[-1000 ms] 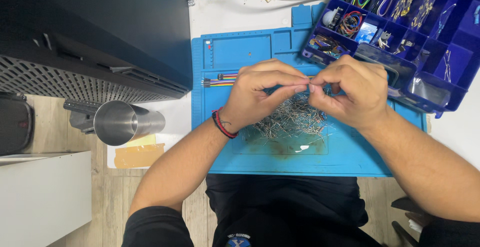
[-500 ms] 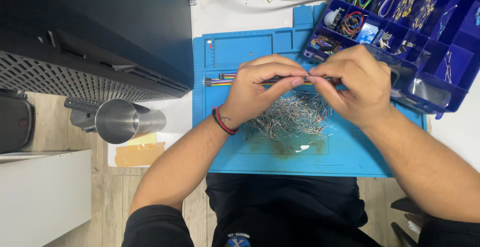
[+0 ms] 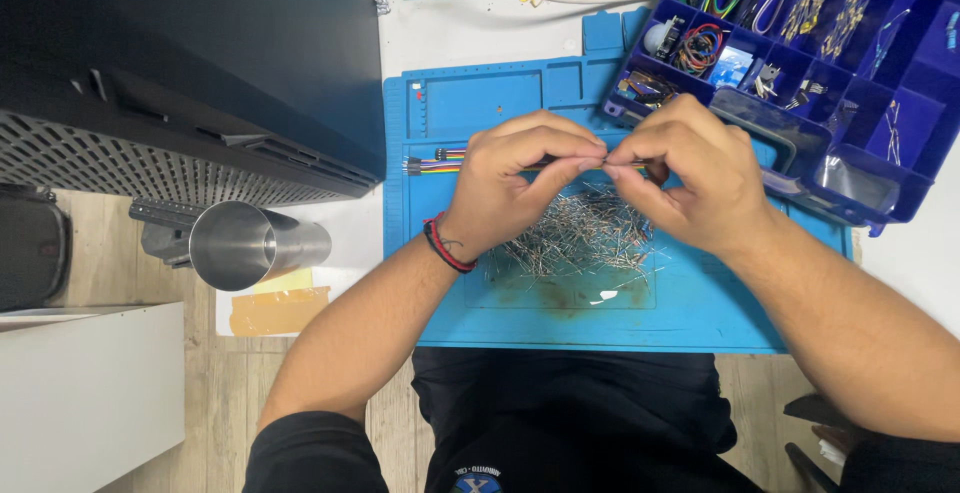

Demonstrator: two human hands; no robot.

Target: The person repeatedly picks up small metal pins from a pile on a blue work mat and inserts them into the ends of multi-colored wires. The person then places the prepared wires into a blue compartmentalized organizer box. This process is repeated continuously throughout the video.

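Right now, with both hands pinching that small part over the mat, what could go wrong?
1. The left hand and right hand hover over the loose pile of metal pins; a dropped piece could vanish among them.
2. The right forearm lies close to the open blue parts organizer; a nudge might spill it.

An electronics workbench is showing: blue soldering mat [image 3: 520, 313] lying at six o'clock, compartmented parts box [image 3: 900, 103] sitting at two o'clock.

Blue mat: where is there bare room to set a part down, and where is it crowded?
Bare room on the blue mat: its upper left, above the ribbon of coloured wires, and the near strip below the pile of metal pins. Crowded: the middle, under the left hand and right hand, and beside the blue parts box.
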